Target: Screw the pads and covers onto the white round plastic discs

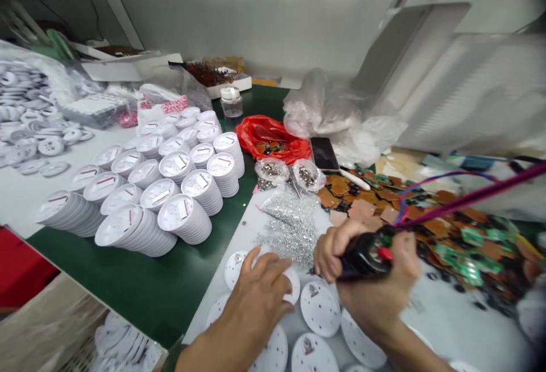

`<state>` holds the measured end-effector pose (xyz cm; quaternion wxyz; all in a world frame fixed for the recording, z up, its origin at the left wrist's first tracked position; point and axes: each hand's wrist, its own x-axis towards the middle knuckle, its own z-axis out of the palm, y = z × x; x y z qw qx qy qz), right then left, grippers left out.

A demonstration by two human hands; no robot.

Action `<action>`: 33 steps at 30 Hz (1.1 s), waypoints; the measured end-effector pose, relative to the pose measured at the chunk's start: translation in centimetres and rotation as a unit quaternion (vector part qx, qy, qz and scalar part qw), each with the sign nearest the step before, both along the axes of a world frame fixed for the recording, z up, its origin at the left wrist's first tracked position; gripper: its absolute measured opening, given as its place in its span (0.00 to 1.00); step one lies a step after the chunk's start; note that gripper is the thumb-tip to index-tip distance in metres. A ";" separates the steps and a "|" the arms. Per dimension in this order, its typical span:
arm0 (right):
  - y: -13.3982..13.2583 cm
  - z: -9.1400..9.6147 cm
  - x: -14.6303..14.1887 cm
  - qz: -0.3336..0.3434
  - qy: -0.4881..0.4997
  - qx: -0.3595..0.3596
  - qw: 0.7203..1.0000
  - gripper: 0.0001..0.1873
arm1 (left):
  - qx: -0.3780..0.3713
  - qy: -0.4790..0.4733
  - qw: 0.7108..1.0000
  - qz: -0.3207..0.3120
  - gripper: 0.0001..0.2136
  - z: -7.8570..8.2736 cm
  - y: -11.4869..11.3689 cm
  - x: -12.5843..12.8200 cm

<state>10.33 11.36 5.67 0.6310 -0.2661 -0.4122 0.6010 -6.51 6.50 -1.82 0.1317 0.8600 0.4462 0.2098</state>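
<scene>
Screwdriver [365, 253], apparently, in right hand [377, 298].

Bright, diffuse light fills the scene | glare whitens green circuit boards [471, 273] | blur softens right hand [373, 301] | upper-right corner falls dark

Black handheld electric screwdriver with a red switch [362, 258], gripped in right hand [377, 292], tilted, tip end pointing left, magenta cord [473, 197] running off right. White round plastic discs with small dark holes [319, 310], lying flat, near each other, on white desk [469, 326]; left hand [261, 288] over upper ones, contact unclear.
</scene>
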 end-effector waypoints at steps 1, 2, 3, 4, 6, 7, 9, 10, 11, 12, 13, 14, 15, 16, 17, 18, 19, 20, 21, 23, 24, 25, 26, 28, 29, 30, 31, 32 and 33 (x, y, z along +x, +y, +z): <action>0.1 -0.5 -0.2 0.005 0.001 -0.005 1.000 0.33 | -0.017 -0.004 1.000 -0.003 0.07 -0.1 0.1 -0.4; 0.1 -1.0 -0.4 0.010 -0.003 -0.012 1.000 0.32 | -0.027 -0.014 0.999 -0.009 0.07 -0.2 0.2 -0.7; 0.1 -1.5 -0.6 0.013 -0.011 -0.021 1.000 0.32 | -0.031 -0.027 0.999 -0.015 0.08 -0.4 0.2 -0.9; 0.0 -1.9 -0.6 0.015 -0.022 -0.028 0.999 0.31 | -0.031 -0.037 0.999 -0.020 0.07 -0.5 0.1 -1.0; 0.0 -2.5 -0.6 0.014 -0.040 -0.039 0.998 0.31 | -0.037 -0.055 0.997 -0.025 0.06 -0.4 0.0 -0.9; 0.0 -2.6 -0.6 0.013 -0.042 -0.041 0.998 0.31 | -0.041 -0.064 0.997 -0.018 0.06 -0.3 0.0 -0.8; 0.1 -2.6 -0.6 0.009 -0.036 -0.042 0.998 0.31 | -0.048 -0.084 0.995 0.004 0.07 0.4 0.2 -0.5; 0.2 -2.3 -0.5 0.007 -0.029 -0.040 0.999 0.31 | -0.052 -0.090 0.994 0.014 0.08 0.7 0.4 -0.3; 0.3 -2.0 -0.5 0.006 -0.023 -0.036 0.999 0.31 | -0.057 -0.091 0.994 0.021 0.09 1.1 0.6 -0.1; 0.4 -1.7 -0.5 0.005 -0.018 -0.032 0.999 0.32 | -0.064 -0.086 0.994 0.024 0.10 1.5 0.9 0.1; 0.4 -1.2 -0.5 0.005 -0.014 -0.026 1.000 0.32 | -0.071 -0.077 0.994 0.023 0.10 1.8 1.3 0.3; 0.4 -0.8 -0.5 0.005 -0.012 -0.020 1.000 0.33 | -0.076 -0.065 0.995 0.022 0.09 2.0 1.7 0.6; 0.4 -0.4 -0.4 0.006 -0.012 -0.013 1.000 0.33 | -0.077 -0.055 0.995 0.019 0.08 2.0 2.0 0.9; 0.4 0.0 -0.4 0.005 -0.012 -0.008 1.000 0.33 | -0.073 -0.052 0.996 0.015 0.06 1.9 2.4 1.2; 0.4 0.4 -0.4 0.004 -0.012 -0.004 1.000 0.33 | -0.066 -0.056 0.996 0.011 0.04 1.8 2.7 1.5; 0.3 0.7 -0.3 0.003 -0.012 -0.001 1.000 0.33 | -0.064 -0.063 0.996 0.008 0.03 1.6 3.0 1.7; 0.2 1.0 -0.3 0.003 -0.011 0.002 1.000 0.32 | -0.063 -0.073 0.995 0.006 0.04 1.4 3.3 1.9; 0.2 1.2 -0.3 0.005 -0.010 0.003 1.000 0.32 | -0.062 -0.084 0.995 0.006 0.06 1.2 3.4 2.0; 0.1 1.3 -0.3 0.008 -0.008 0.002 1.000 0.32 | -0.060 -0.094 0.994 0.004 0.07 1.0 3.6 2.0; 0.1 1.6 -0.3 0.008 0.001 -0.004 1.000 0.31 | -0.053 -0.107 0.993 -0.007 0.06 1.0 3.6 1.8; 0.1 1.7 -0.3 0.004 0.007 -0.010 1.000 0.31 | -0.049 -0.109 0.993 -0.018 0.05 1.1 3.6 1.6; 0.2 1.8 -0.3 0.000 0.013 -0.015 1.000 0.31 | -0.045 -0.110 0.993 -0.029 0.05 1.3 3.5 1.4; 0.2 1.8 -0.3 -0.004 0.019 -0.020 1.000 0.32 | -0.046 -0.110 0.992 -0.038 0.04 1.5 3.4 1.1; 0.2 2.0 -0.3 -0.003 0.029 -0.030 0.999 0.32 | -0.051 -0.122 0.990 -0.047 0.04 1.9 3.1 0.7; 0.2 2.1 -0.3 0.005 0.034 -0.033 0.999 0.32 | -0.053 -0.133 0.989 -0.046 0.04 2.0 2.9 0.5; 0.1 2.2 -0.4 0.016 0.039 -0.036 0.998 0.32 | -0.053 -0.146 0.987 -0.044 0.04 2.1 2.8 0.3; 0.0 2.4 -0.4 0.030 0.042 -0.038 0.998 0.32 | -0.052 -0.154 0.986 -0.042 0.04 2.1 2.6 0.2; -0.1 2.5 -0.6 0.046 0.041 -0.040 0.997 0.32 | -0.050 -0.155 0.986 -0.043 0.04 2.0 2.4 0.1; -0.3 2.6 -0.7 0.062 0.035 -0.039 0.997 0.32 | -0.045 -0.149 0.987 -0.045 0.05 1.9 2.2 0.0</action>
